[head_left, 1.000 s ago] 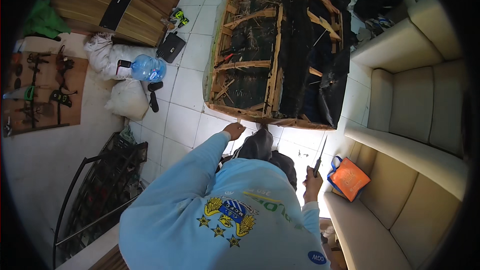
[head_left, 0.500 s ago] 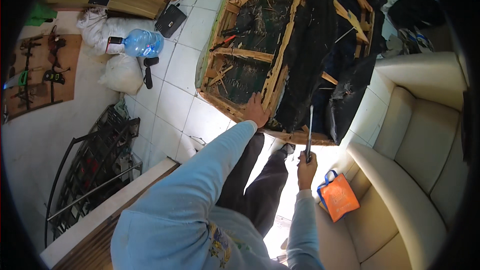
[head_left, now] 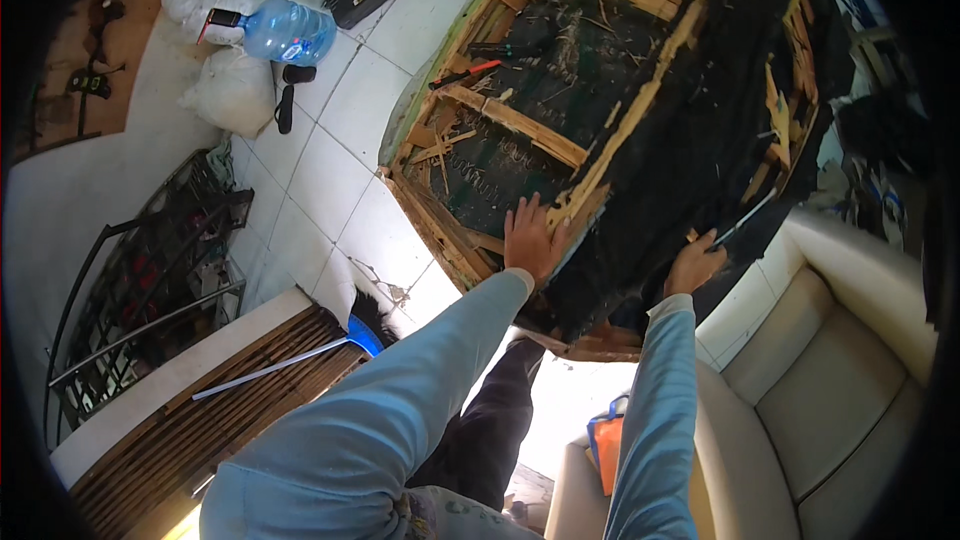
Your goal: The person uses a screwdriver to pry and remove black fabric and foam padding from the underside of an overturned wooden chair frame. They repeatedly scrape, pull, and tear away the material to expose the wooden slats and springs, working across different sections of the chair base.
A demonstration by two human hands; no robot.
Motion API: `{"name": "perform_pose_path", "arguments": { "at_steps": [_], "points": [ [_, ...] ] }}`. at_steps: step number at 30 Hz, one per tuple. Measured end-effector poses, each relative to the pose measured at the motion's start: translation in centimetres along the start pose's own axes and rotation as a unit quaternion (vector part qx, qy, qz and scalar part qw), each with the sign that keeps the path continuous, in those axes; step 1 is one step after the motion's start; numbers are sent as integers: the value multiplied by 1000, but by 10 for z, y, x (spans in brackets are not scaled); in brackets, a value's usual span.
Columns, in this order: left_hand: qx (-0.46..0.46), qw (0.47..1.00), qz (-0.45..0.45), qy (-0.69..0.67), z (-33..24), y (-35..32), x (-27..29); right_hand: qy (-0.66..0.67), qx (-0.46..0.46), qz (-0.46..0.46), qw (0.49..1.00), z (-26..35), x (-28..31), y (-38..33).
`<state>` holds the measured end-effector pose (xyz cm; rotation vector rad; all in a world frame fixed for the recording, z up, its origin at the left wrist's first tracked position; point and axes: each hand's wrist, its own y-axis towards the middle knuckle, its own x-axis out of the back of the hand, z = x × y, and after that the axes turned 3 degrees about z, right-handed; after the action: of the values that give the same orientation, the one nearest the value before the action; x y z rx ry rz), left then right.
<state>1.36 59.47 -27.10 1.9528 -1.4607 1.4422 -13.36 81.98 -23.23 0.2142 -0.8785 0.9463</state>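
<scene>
Tiled floor [head_left: 350, 130], wooden frame [head_left: 520, 125], splinters [head_left: 440, 148] inside

The left arm [head_left: 430, 355] is stretched out nearly straight from the near left toward the far middle. The left hand [head_left: 533, 248] is laid palm down, its back turned up, with the fingers extended, slightly parted and pointed toward the far side; the thumb is held to the right. The right forearm [head_left: 655, 400] is reached forward from the near right, and the right hand [head_left: 692, 265], well apart from the left, is curled into a grip.
</scene>
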Motion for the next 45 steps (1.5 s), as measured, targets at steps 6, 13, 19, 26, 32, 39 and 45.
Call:
{"name": "perform_pose_path", "arguments": {
  "at_steps": [6,13,19,26,32,39,45],
  "points": [
    [-16,993,-4,-120,3,4,0,-34,26,3,999,-36,-46,19],
    [2,985,40,-170,3,10,21,-186,-39,-84,978,-47,-66,29],
    [45,977,80,-192,2,14,32,-148,-129,-109,974,-5,-82,-2],
    [45,979,91,-175,0,11,27,-141,-147,-155,967,2,-90,0],
    [18,952,-123,-279,11,64,33,-136,-195,-148,960,38,-94,-11],
    [-23,906,-253,-338,-13,379,75,-141,-190,-133,963,18,-93,-2],
    [-10,884,-165,-437,7,500,68,-145,-170,-124,967,11,-95,-2]
  ]
}}
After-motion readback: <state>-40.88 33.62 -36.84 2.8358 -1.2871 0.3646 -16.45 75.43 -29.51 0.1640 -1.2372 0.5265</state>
